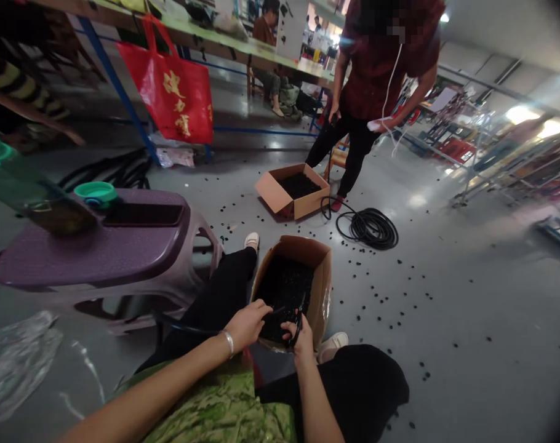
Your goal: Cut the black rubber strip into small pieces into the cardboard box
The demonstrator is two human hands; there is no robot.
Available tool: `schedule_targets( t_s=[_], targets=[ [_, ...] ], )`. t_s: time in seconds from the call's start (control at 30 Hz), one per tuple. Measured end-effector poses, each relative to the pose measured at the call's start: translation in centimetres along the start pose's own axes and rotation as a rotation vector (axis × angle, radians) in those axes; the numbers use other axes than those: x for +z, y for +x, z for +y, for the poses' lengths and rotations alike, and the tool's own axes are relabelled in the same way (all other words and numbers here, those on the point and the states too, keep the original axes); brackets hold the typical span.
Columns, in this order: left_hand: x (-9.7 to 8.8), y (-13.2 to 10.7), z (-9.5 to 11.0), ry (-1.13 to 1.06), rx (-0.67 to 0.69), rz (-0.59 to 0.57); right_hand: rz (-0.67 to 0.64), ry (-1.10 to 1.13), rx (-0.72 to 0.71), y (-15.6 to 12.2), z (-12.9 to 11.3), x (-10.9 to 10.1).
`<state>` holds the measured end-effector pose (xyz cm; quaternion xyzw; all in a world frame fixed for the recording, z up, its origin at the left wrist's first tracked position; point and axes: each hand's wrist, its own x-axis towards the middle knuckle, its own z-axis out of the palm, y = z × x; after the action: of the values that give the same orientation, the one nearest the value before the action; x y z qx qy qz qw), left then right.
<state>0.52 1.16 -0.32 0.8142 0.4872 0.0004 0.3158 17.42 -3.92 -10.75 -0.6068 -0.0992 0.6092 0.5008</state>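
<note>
The gray floor [469, 295] is wide and open on the right side. Small black bits [400, 289] lie all over it. A purple stool [100, 252] stands close on the left, so there is less room there.

A person [376, 74] stands far off, next to a second box [273, 194] and a hose coil [367, 227].

An open cardboard box [324, 277] sits between the legs, and it is full of black bits. Both hands are over its near edge.

The left hand [248, 323] has its fingers closed around a black hose [183, 327] that comes in from the left, across the leg. The right hand [304, 337] has its fingers gripped on a black tool [299, 315] right at the hose end. I cannot tell what kind of tool it is.
</note>
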Motion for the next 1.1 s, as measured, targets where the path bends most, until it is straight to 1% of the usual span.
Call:
schedule_targets(
  t_s=[0.1,0.2,0.3,0.37,0.53,0.63,0.77,0.87,1.0,1.1],
  targets=[
    [-0.2,-1.5,0.3,-0.142,0.024,0.029,-0.001,0.060,-0.011,-0.3,-0.9,0.8],
    [0.3,-2.5,0.5,-0.232,0.004,0.059,-0.070,0.114,-0.015,-0.8,-1.3,1.8],
    [0.7,-2.8,0.6,-0.270,-0.042,0.059,-0.121,0.140,-0.023,-1.0,-1.2,2.6],
    [0.7,-2.8,0.6,-0.276,-0.050,0.043,-0.104,0.162,-0.033,-0.8,-1.1,2.8],
    [0.0,-3.7,0.5,-0.291,-0.038,0.013,0.012,0.197,-0.041,0.0,-1.2,2.0],
    [-0.7,-4.2,0.5,-0.281,-0.048,-0.012,0.024,0.214,-0.022,0.2,-1.3,1.4],
    [-1.3,-4.1,0.6,-0.248,-0.003,-0.046,0.013,0.229,-0.002,-0.1,-1.6,0.9],
    [-1.0,-4.0,0.4,-0.198,-0.019,-0.080,-0.003,0.216,-0.051,-0.4,-2.0,0.7],
    [-0.2,-4.0,0.1,-0.165,-0.031,-0.131,-0.032,0.170,-0.167,-0.6,-2.8,0.4],
    [0.0,-3.6,0.2,-0.144,-0.027,-0.193,-0.065,0.134,-0.232,-1.1,-3.2,0.2]
  ],
)
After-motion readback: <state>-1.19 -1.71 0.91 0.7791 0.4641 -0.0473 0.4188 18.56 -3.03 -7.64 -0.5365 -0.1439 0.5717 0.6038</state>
